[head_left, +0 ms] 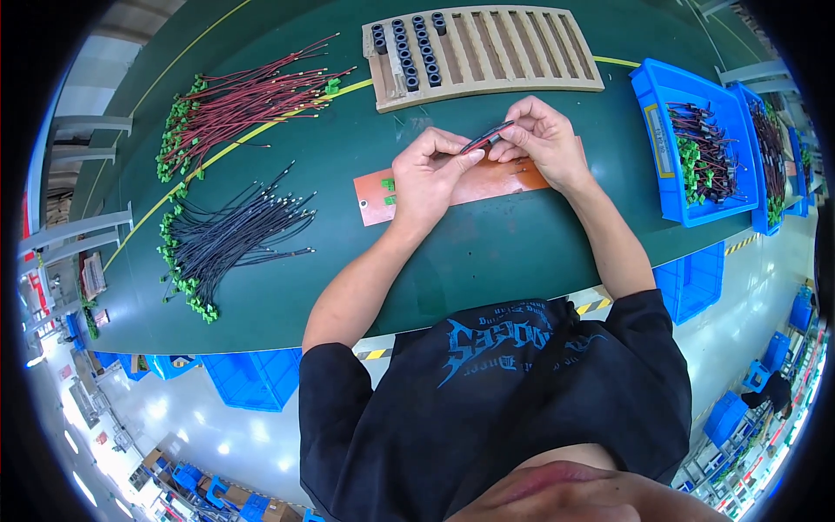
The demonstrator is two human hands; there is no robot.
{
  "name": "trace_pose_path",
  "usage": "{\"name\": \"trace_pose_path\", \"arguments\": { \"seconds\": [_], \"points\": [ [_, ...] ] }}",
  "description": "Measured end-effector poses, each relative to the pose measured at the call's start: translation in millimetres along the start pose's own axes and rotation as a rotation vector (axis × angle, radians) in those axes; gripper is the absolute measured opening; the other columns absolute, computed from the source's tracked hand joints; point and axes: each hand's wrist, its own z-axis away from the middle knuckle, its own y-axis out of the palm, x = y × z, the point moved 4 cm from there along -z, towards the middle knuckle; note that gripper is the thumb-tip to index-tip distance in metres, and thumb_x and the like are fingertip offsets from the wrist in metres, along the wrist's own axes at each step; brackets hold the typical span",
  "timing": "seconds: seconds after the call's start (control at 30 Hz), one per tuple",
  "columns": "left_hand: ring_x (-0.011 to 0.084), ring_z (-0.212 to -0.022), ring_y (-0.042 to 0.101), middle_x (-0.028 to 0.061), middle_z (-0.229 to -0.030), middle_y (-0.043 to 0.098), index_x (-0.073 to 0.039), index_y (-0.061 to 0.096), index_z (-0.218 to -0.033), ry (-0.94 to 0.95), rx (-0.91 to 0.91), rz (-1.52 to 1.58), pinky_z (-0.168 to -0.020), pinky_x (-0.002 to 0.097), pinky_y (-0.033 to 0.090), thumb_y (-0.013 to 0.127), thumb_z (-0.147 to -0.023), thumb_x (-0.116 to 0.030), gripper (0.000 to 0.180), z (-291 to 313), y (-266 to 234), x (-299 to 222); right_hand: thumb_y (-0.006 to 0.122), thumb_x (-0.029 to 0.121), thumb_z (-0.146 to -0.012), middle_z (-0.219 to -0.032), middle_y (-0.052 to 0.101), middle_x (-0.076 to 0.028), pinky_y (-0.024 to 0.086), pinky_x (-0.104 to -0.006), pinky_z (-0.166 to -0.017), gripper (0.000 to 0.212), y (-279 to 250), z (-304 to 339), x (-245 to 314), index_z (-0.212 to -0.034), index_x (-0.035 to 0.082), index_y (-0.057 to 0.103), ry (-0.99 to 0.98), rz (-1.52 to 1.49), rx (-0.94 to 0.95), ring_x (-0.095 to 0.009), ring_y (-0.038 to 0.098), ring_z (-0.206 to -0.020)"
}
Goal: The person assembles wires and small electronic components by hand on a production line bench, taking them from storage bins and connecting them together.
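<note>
My left hand (426, 174) and my right hand (546, 143) meet above an orange board (474, 189), both with closed fingers. Between them stretches a pair of red and black wires (487, 137), pinched at either side. A dark sleeve or core may sit on the wires near my right fingertips, but the fingers partly cover it. Green connectors (389, 185) lie at the board's left end, next to my left wrist. Beyond my hands, a pale slotted rack (487, 97) carries black ring-shaped cores (401, 52) in its left slots.
On the green table (391, 287), red wires (252, 100) with green connectors lie at the far left, black wires (239, 226) nearer. A blue bin (670, 204) of wired parts stands at the right, beside another blue bin (770, 230). Blue crates (252, 380) sit below the front edge.
</note>
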Motion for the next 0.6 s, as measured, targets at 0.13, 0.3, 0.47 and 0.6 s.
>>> {"name": "trace_pose_path", "arguments": {
  "seconds": [0.13, 0.3, 0.47, 0.6],
  "points": [
    [0.0135, -0.084, 0.065, 0.0102, -0.091, 0.067, 0.002, 0.064, -0.083, 0.046, -0.038, -0.047, -0.078, 0.0267, 0.056, 0.076, -0.081, 0.011, 0.015, -0.9, 1.6, 2.7, 0.059, -0.001, -0.098, -0.090, 0.070, -0.018, 0.063, -0.0293, -0.066, 0.011, 3.3, -0.3, -6.6, -0.102, 0.000, 0.049, -0.069, -0.024, 0.018, -0.022, 0.074, -0.080],
    [0.0125, -0.083, 0.064, 0.0084, -0.089, 0.065, 0.002, 0.063, -0.080, 0.084, -0.045, -0.169, -0.075, 0.0254, 0.055, 0.077, -0.079, 0.011, 0.017, 0.1, 1.7, 2.6, 0.058, -0.001, -0.099, -0.092, 0.070, -0.019, 0.063, -0.0299, -0.068, 0.011, 6.9, 2.8, -9.5, -0.102, 0.000, 0.047, -0.087, 0.012, -0.013, -0.024, 0.074, -0.081],
    [0.0148, -0.081, 0.067, 0.0099, -0.089, 0.063, 0.003, 0.060, -0.083, -0.078, -0.068, 0.116, -0.070, 0.0271, 0.062, 0.074, -0.084, 0.009, 0.015, -0.6, 0.0, -0.2, 0.057, 0.001, -0.100, -0.101, 0.068, -0.021, 0.063, -0.0315, -0.074, 0.014, 6.7, 7.0, 3.6, -0.111, -0.001, 0.048, -0.093, 0.046, 0.067, -0.026, 0.074, -0.089],
    [0.0160, -0.080, 0.068, 0.0107, -0.090, 0.063, 0.004, 0.058, -0.085, -0.066, -0.037, 0.132, -0.069, 0.0289, 0.065, 0.072, -0.087, 0.008, 0.014, -3.5, -3.4, 0.0, 0.055, 0.001, -0.101, -0.107, 0.068, -0.021, 0.063, -0.0316, -0.078, 0.015, 4.2, 4.6, 9.3, -0.115, -0.001, 0.048, -0.058, 0.076, 0.172, -0.027, 0.073, -0.095]
  ]
}}
